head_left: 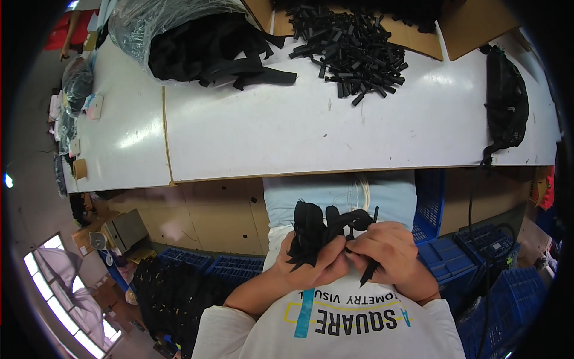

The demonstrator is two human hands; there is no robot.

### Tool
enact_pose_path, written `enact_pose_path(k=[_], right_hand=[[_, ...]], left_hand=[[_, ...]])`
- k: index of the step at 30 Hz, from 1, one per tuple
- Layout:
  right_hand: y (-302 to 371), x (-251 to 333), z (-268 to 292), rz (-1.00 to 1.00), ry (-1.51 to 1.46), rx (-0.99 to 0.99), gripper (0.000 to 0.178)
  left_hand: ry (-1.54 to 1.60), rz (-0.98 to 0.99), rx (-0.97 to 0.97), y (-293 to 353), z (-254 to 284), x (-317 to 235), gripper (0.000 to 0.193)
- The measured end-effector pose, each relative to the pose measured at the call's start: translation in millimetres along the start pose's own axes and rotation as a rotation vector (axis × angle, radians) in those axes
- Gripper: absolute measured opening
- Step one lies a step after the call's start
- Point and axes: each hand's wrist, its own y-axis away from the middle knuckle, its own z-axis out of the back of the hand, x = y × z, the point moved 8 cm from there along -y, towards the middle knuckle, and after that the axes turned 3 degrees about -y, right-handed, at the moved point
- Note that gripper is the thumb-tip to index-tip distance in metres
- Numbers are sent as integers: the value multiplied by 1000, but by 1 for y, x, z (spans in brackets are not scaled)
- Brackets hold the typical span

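Observation:
Close to my chest, my left hand point(320, 266) is closed around a bunch of black fabric strips point(309, 230), whose loose ends stick up past the fingers. My right hand point(390, 248) pinches a narrow black strap point(369, 272) right beside it, and the fingertips of both hands nearly meet. Black material runs across from the bunch to the right fingers. Any small fitting between the fingertips is too covered to make out. Light blue cloth point(341, 200) with pale loose threads lies beyond the hands.
On the white table point(269, 131) lie a clear plastic bag of black strips point(203, 51) and a heap of small black plastic pieces point(359, 57) before an open cardboard box point(478, 27). A black mesh bag point(506, 99) sits at the right. Blue crates point(445, 263) stand below.

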Motion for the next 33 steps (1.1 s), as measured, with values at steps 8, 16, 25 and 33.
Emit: enact_pose_path(k=[8,16,25,33], right_hand=[[-1,1,1,-21,14,23,24],[-4,1,6,-40,-40,28,18],[0,2,2,90,-100,-3,26],[2,2,0,82,-49,52,27]], left_hand=[[210,170,11,-7,4,9,33],[344,156,-27,-30,28,13,40],[394,91,-66,-53,39,13,26],[384,105,-107,-54,42,14,13]])
